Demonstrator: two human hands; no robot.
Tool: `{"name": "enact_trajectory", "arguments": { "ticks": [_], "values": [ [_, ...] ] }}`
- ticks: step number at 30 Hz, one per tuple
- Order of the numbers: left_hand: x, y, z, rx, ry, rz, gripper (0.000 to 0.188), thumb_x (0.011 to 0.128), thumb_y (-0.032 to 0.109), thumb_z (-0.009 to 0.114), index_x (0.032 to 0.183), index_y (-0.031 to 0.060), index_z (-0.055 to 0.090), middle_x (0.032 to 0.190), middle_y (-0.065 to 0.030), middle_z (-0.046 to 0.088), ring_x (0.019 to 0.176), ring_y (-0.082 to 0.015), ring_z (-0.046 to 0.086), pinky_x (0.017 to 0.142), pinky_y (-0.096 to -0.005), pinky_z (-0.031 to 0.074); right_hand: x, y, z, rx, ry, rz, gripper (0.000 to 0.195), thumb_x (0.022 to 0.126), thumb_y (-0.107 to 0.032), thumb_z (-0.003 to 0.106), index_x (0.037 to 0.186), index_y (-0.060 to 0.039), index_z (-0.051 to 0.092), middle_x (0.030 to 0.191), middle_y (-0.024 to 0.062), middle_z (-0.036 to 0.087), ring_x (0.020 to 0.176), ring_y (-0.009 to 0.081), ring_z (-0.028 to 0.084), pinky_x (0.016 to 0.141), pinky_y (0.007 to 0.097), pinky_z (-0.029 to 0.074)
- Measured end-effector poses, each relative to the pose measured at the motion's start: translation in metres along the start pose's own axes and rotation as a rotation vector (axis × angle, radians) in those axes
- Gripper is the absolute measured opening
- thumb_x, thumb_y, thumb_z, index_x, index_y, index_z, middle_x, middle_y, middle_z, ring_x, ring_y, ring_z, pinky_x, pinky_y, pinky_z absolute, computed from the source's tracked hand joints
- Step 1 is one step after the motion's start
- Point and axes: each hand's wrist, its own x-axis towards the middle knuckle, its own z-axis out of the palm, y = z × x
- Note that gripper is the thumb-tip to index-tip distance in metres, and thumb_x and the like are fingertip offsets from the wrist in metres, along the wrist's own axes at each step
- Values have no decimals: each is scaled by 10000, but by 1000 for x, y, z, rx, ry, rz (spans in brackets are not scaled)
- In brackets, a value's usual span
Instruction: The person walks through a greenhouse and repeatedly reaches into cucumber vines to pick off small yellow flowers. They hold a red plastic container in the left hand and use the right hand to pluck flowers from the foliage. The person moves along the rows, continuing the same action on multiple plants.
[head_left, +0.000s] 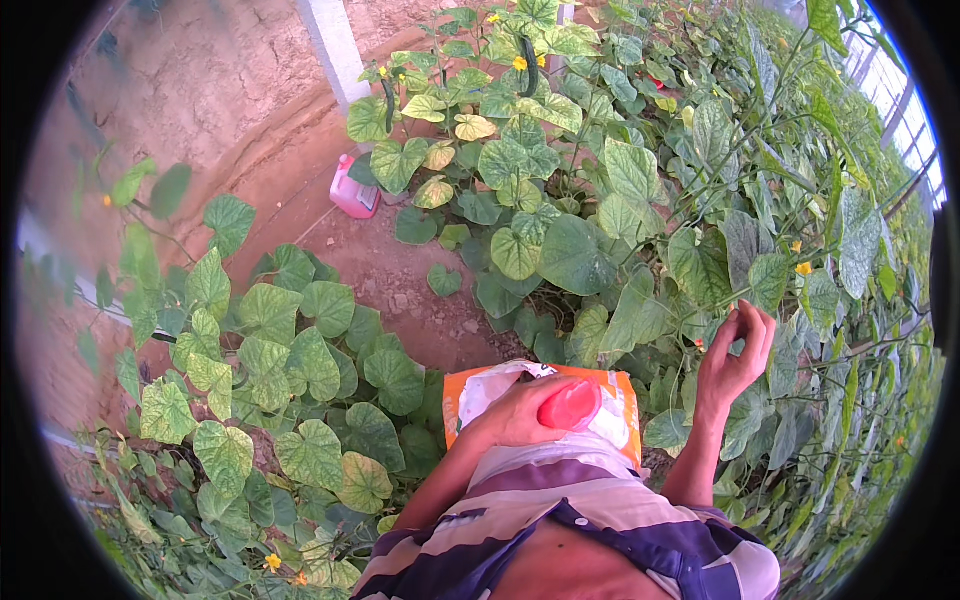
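Note:
My left hand (523, 411) is closed around a red plastic container (571, 406), held in front of my waist. Behind it, an orange and white sack (621, 384) lies against my front. Out to the right, my right hand (739, 349) is raised among cucumber vines, its thumb and forefinger close together at a thin green stem (731, 300). Whether the fingertips pinch the stem is unclear. Broad cucumber leaves (701, 266) surround that hand, and a yellow flower (803, 268) is just above it.
Leafy cucumber plants (262, 360) fill the left side. Dark green cucumbers (531, 67) hang ahead near a white post (334, 52). A pink plastic jug (355, 191) stands on the bare soil path (405, 300), beside an earthen wall (217, 82). Vines crowd the right side.

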Motion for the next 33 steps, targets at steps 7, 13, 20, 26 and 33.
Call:
{"name": "enact_trajectory", "arguments": {
  "ticks": [7, 13, 20, 26, 33],
  "values": [
    [-7, -18, -76, 7, 268, -21, 629, 749, 127, 852, 1316, -16, 620, 1248, -154, 686, 1146, -306, 671, 1034, -400, 507, -29, -86, 147, 674, -593, 187, 301, 912, 71, 658, 1208, 35, 612, 1023, 94, 601, 795, 147, 621, 727, 282, 524],
    [-8, -60, -154, -105, 460, -165, 489, 794, 126, 836, 1234, 5, 660, 1210, -107, 693, 1116, -245, 669, 1014, -384, 506, 6, -91, 308, 893, -620, 445, 279, 976, 11, 642, 1248, 36, 585, 1122, 79, 610, 949, 137, 670, 827, 279, 561],
    [41, -90, -284, -54, 481, -193, 540, 791, 104, 840, 1276, -8, 632, 1243, -141, 682, 1138, -272, 677, 1013, -382, 510, 128, -84, 435, 772, -90, 326, 359, 973, 68, 587, 1326, 30, 533, 1241, 114, 589, 1181, 205, 644, 965, 319, 562],
    [85, -75, -365, -156, 542, -218, 456, 804, 86, 802, 1225, -9, 654, 1206, -124, 682, 1114, -260, 676, 1012, -386, 510, 165, -57, 476, 647, -408, 536, 533, 989, -94, 667, 1464, 38, 466, 1435, 180, 582, 1324, 266, 589, 1074, 392, 506],
    [117, -89, -414, -62, 429, -212, 514, 813, 103, 805, 1286, -2, 630, 1206, -123, 681, 1130, -230, 662, 1013, -358, 499, 171, -71, 491, 658, -720, 546, 571, 1004, -159, 714, 1491, 15, 473, 1487, 169, 560, 1305, 269, 600, 1058, 459, 503]
  ]
}}
